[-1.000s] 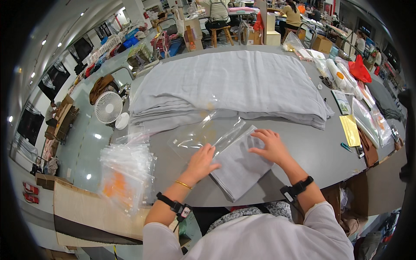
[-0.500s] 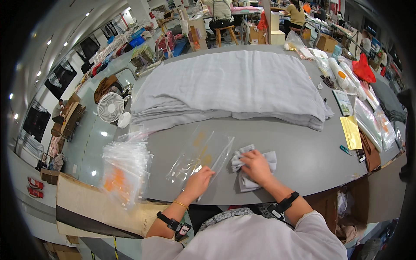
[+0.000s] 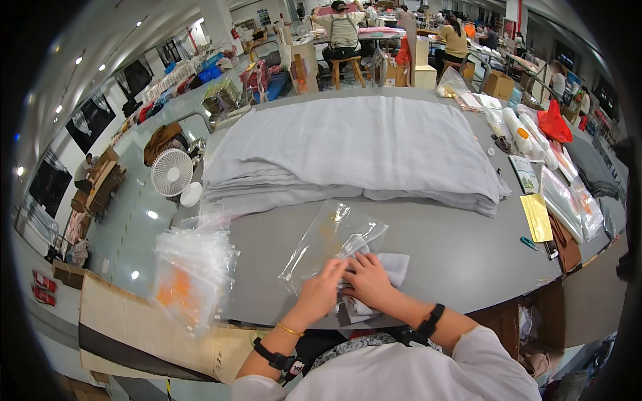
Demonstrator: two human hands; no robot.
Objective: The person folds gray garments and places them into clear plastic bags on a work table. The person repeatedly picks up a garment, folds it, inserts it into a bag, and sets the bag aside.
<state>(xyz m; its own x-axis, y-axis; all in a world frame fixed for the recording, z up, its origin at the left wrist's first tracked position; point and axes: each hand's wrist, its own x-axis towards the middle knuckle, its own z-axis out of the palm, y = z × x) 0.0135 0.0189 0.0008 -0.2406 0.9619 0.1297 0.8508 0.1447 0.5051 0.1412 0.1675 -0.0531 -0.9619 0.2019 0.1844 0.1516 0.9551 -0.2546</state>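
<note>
The folded gray cloth lies on the tabletop close to the person, at the near right side of a clear bag; the left hand is at the bag's near edge, fingers bent, though whether they pinch film or cloth I cannot tell; the right hand lies over the cloth with its fingers bent down, and its grip is equally unclear.

As for progress, the cloth is already gathered into a small bundle, while the far part of the bag lies flat with no cloth visible inside; the hands hide whether any of the bundle is past the bag's edge; beyond, a broad stack of gray fabric sits unbagged, and a pile of clear bags lies to the left.
</note>
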